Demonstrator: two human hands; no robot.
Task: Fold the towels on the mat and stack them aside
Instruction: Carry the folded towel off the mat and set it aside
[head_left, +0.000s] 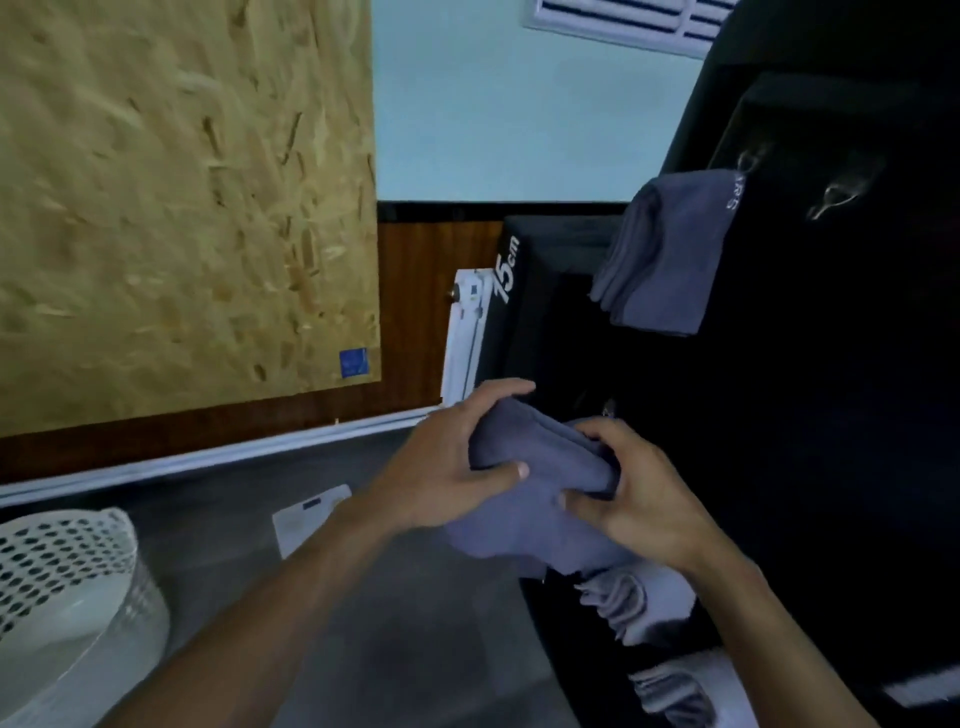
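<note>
Both hands hold one grey towel (540, 457) in the air at the left edge of the black mat (810, 426). My left hand (457, 467) grips its left side, fingers over the top and thumb across the front. My right hand (634, 493) pinches its right end. The towel's lower part hangs loose below the hands. A stack of folded grey towels (670, 260) lies further back on the mat. Crumpled grey towels (639, 608) lie on the mat under my right wrist, with more at the bottom edge (675, 696).
A white perforated laundry basket (67, 597) stands on the grey floor at lower left. A white card (306, 525) lies on the floor beside my left forearm. A chipboard panel (182, 208) leans on the wall at left. A black block marked 15cm (524, 291) stands behind the hands.
</note>
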